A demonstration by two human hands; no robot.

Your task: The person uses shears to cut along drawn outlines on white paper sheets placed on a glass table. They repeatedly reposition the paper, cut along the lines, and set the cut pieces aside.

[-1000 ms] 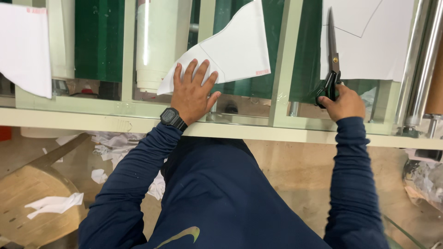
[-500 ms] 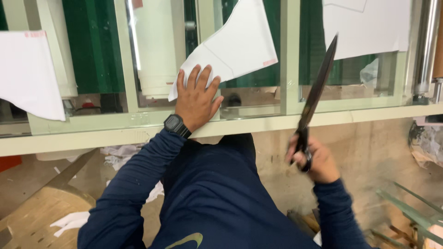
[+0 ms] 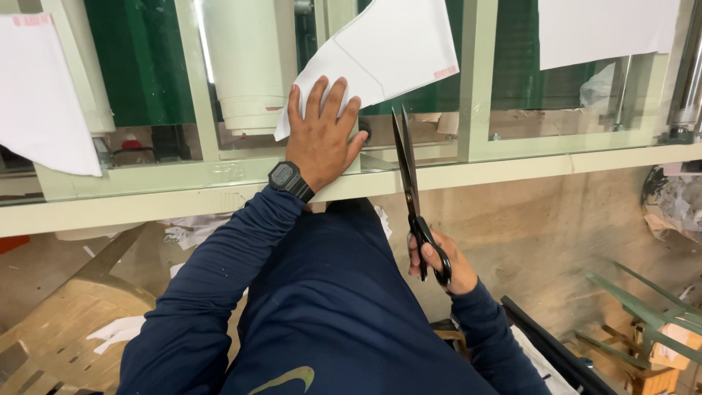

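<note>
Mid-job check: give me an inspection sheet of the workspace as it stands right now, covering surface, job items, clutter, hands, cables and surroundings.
Surface: glass table top on a pale green frame, green below.
Job's things: white paper piece lying flat on the glass; black scissors, long blades almost shut, tips pointing at the paper.
Clutter: white paper sheets at the left and upper right; paper scraps on the floor.
Grippers: left hand pressed flat on the paper's corner, black watch on the wrist; right hand holds the scissors by the handles, off the table edge.
Cables: nothing seen.
Surroundings: wooden stool lower left; white roll under the glass.
</note>
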